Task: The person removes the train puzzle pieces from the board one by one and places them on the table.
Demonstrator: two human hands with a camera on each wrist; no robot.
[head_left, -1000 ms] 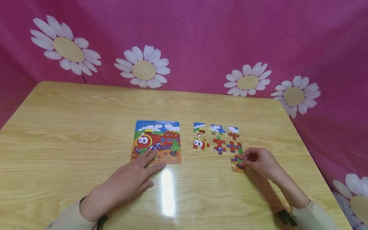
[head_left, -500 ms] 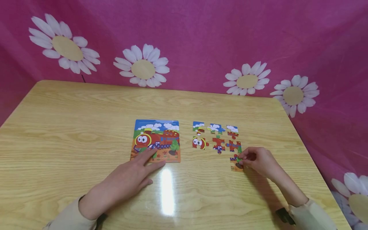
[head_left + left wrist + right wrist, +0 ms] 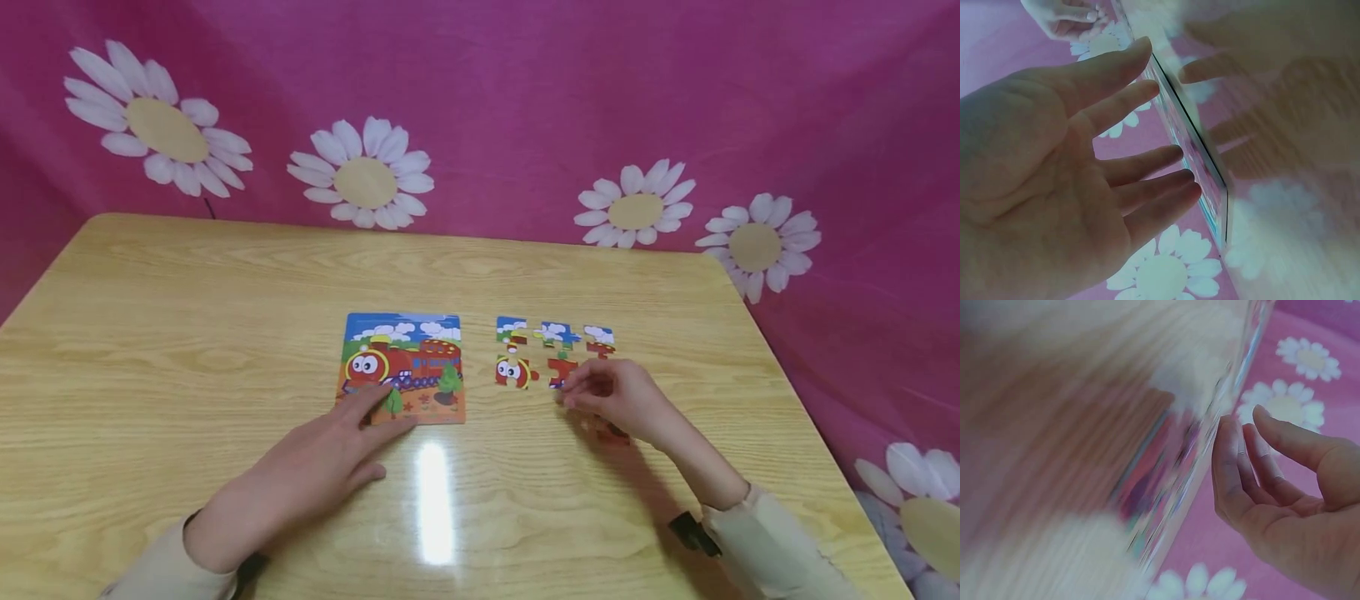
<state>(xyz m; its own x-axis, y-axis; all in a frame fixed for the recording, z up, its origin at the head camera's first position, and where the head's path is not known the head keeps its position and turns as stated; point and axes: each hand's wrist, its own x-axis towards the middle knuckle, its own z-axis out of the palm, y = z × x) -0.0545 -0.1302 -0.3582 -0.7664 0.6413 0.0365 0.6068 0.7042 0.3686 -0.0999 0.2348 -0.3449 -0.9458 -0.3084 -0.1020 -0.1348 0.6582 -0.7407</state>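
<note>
A square train picture puzzle (image 3: 431, 350) lies flat on the table, with my left hand (image 3: 315, 458) resting fingertips on its lower edge. In the left wrist view the fingers of that hand (image 3: 1072, 150) are spread and nearly straight. To the right, loose jigsaw pieces lie in rows; one shows the train's eyed face (image 3: 512, 372). Over the right part of these rows hovers my right hand (image 3: 630, 404), fingertips close to a red middle piece (image 3: 561, 369). Its thumb and bent fingers stand apart with nothing between them. A bottom-right piece (image 3: 617, 432) is partly hidden beneath it.
Three sky-and-cloud pieces, the middle one blue and white (image 3: 557, 332), form the top row. The wooden table (image 3: 225, 333) ends at a pink daisy-print cloth (image 3: 487, 125). A bright light reflection (image 3: 435, 500) lies on the tabletop in front.
My right hand has let go of the bottom-right piece and moved left and slightly up, over the middle row. My left hand stays on the puzzle; the view has shifted slightly.
</note>
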